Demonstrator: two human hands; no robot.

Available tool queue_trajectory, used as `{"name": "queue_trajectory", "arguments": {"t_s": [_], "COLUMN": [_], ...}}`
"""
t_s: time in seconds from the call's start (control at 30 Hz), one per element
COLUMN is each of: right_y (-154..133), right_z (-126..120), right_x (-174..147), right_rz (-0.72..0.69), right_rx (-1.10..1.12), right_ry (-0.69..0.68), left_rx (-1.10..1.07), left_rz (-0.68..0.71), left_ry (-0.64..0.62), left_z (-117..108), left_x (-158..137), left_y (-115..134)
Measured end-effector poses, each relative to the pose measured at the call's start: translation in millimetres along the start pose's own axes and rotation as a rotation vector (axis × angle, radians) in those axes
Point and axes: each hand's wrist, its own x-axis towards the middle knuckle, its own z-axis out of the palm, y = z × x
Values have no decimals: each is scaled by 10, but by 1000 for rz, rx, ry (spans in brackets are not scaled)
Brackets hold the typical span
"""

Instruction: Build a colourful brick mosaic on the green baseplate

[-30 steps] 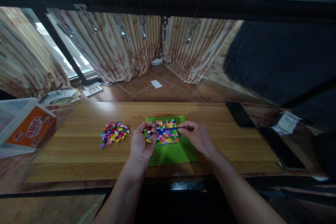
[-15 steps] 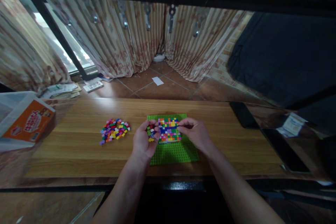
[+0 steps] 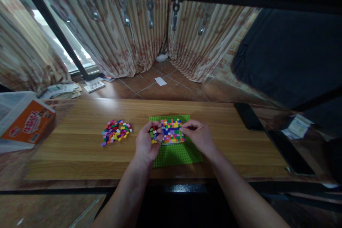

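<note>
A block of small multicoloured toy bricks (image 3: 172, 131) sits on a green studded baseplate (image 3: 177, 157). My left hand (image 3: 145, 140) is curled at the block's left side, cupping several loose toy bricks (image 3: 154, 135) in its palm and fingers. At the block's right edge, my right hand (image 3: 199, 135) has thumb and forefinger pinched together against the bricks. Whatever is between those fingertips is too small to make out. A dark blue row runs across the block near the pinching fingers.
A loose pile of bricks (image 3: 116, 132) lies left of the baseplate on the wooden table (image 3: 80, 149). Two dark phone-like slabs (image 3: 249, 117) lie along the right end. An orange-labelled plastic bag (image 3: 29, 123) stands at the far left. Curtains hang beyond the table.
The right fingertips have shifted very slightly left along the block's right edge. My left hand keeps its place with the loose bricks. The whole view has tilted a little.
</note>
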Motion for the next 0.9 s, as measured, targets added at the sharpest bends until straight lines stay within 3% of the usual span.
{"name": "queue_trajectory", "arguments": {"t_s": [0.2,0.47,0.6,0.77,0.9], "right_y": [38,-32,-229,-415,-433], "right_z": [54,15,29,253,372], "right_x": [23,42,-65,-355,-442], "right_rz": [106,72,-76,-284,-358], "right_rx": [154,180,120,57,-30], "right_ry": [0,29,63,-177,-196], "left_rx": [-2,-121,-216,-263,-258], "left_rz": [6,-12,1,52,46], "left_ry": [-12,-63,-125,-130,-180], "left_z": [14,-13,3,41,43], "left_x": [-2,11,-18,-37,-59], "left_y": [-13,16,28,-14,-55]}}
